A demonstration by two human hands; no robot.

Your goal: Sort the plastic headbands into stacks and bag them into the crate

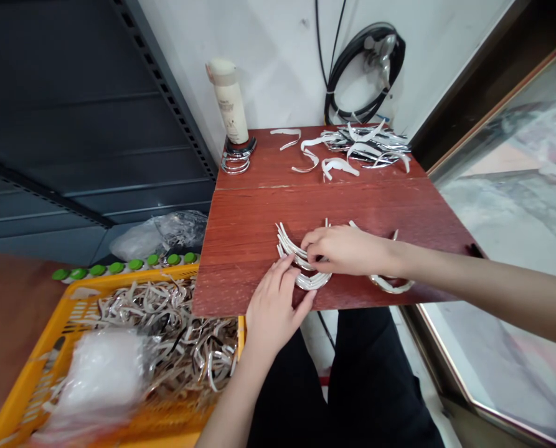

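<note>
A bunch of curved white and silvery strips (pixel 312 281) lies near the front edge of the red-brown table, nested in U shapes. My left hand (pixel 275 298) rests at their left side with fingers stretched out and thumb apart, its fingertips touching the strips. Over the upper part of the bunch, my right hand (pixel 336 249) has its fingers bent down and pressed together on a curved strip; the fingertips are partly hidden. Beneath my right forearm lies another curved strip (pixel 392 286), partly covered by the arm.
At the table's back stand a cream bottle (pixel 231 106), silvery rings (pixel 235 163) and a pile of shiny strips (pixel 371 146). A yellow crate (pixel 132 274) at lower left holds many strips and a plastic bag (pixel 104 373). Coiled black cable (pixel 336 93) hangs on the wall.
</note>
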